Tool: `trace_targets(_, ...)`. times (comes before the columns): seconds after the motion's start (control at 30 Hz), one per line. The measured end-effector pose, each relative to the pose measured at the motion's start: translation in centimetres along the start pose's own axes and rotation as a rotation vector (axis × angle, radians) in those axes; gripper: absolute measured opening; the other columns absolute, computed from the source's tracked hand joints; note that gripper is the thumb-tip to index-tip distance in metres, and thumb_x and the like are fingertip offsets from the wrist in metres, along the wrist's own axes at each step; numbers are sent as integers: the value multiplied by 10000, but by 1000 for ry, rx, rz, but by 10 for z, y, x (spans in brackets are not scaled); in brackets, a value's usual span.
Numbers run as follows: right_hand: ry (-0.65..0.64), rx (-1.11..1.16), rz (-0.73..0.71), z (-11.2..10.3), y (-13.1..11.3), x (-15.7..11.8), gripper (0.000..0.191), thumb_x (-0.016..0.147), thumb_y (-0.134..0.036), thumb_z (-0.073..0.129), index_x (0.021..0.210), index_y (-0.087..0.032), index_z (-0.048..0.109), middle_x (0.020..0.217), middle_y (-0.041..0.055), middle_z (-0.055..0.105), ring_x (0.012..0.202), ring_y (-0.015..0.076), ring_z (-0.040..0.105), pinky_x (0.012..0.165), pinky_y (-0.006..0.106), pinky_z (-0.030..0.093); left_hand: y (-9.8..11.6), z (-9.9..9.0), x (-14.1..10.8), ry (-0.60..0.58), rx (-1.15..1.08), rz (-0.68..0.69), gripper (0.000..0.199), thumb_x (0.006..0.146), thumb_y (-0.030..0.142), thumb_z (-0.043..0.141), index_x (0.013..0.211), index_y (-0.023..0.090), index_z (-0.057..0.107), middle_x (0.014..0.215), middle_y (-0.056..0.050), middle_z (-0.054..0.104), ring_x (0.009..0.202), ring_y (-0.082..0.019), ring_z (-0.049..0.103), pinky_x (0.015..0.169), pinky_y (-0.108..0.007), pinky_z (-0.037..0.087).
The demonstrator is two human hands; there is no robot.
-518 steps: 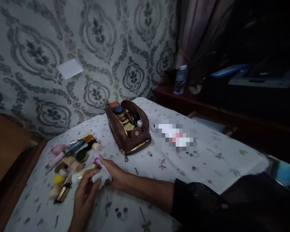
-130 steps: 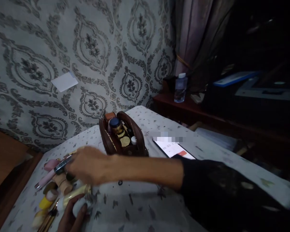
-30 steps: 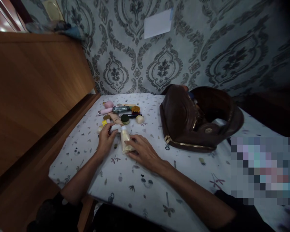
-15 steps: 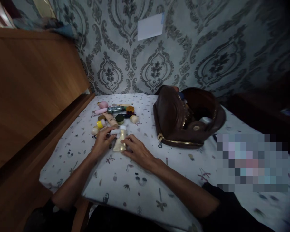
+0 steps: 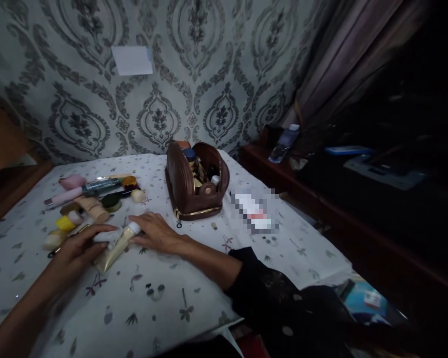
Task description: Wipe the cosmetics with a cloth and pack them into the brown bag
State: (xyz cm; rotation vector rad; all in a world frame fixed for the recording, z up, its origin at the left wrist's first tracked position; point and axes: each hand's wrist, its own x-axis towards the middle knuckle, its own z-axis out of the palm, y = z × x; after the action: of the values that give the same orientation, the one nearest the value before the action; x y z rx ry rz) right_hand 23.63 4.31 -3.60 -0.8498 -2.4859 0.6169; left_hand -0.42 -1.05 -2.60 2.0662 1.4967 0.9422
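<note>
pale-yellow tube (image 5: 115, 252) is positioned in front of me over the patterned cloth (image 5: 164, 318), between my two hands, set obliquely with its white cap (image 5: 133, 227) away from me and its flat end towards me; whether the body rests fully on the cloth i cannot tell. my right hand (image 5: 157, 234) is closed at the cap end, index finger on the far side and thumb on the near side. my left hand (image 5: 78, 250) is clamped on a whitish item (image 5: 105, 236), thumb below and fingers above, just beside the tube; its exact kind is unclear. beyond my left hand lies a group of small containers: beige tube (image 5: 92, 209), dark green jar (image 5: 111, 202), yellow-banded container (image 5: 65, 222), teal tube (image 5: 101, 186), pink slim tube (image 5: 65, 197), amber-topped jar (image 5: 129, 182) and round cream-coloured item (image 5: 138, 196). brown bag (image 5: 178, 186) stands upright and unzipped beyond my right forearm, with a blue-lidded jar (image 5: 188, 154) and other items visible inside. a phone (image 5: 252, 213), partly masked by pixelation, lies on the cloth to the right of the bag. a clear bottle (image 5: 284, 144) stands on the dark red surface (image 5: 261, 158) farther right.
</note>
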Motion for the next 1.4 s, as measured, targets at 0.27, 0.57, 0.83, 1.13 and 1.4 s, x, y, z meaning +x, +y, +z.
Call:
trace_targets(0.27,5,306,-4,2,23,4,349,756,-338,805,1033,-181,662,825,-23,612,799,144,569,722,229,426,16,0,-6,51,75,-12,357,791,478,613,1034,238,717,1036,-69,746,905,-280,684,748,-357,553)
trace_targets(0.57,237,376,-1,18,-1,-3,271,708,-100,773,935,-167,641,882,10,611,795,152,547,749,264,431,43,-2,-18,361,65,17,249,881,312,574,1089,198,652,1106,-67,692,1053,-231,634,916,-349,507)
trace_targets(0.83,186,358,33,19,2,-7,321,675,-135,790,954,-178,637,921,13,640,886,186,575,784,278,433,55,32,-32,277,376,300,345,942,173,476,1262,253,574,1196,-78,661,1104,-218,643,925,-345,540)
trace_targets(1.13,130,400,70,16,3,-10,527,625,-182,827,1086,-243,581,936,-19,596,891,182,562,791,280,449,46,46,-21,171,615,483,379,913,124,434,1248,237,572,1170,-93,683,1053,-220,665,867,-329,558)
trace_targets(1.4,111,353,6,14,0,-12,647,682,-145,794,1265,-239,530,1037,31,647,1041,231,579,915,350,474,33,15,-25,231,731,438,268,950,225,444,1195,215,552,1113,-100,696,993,-246,685,832,-358,565)
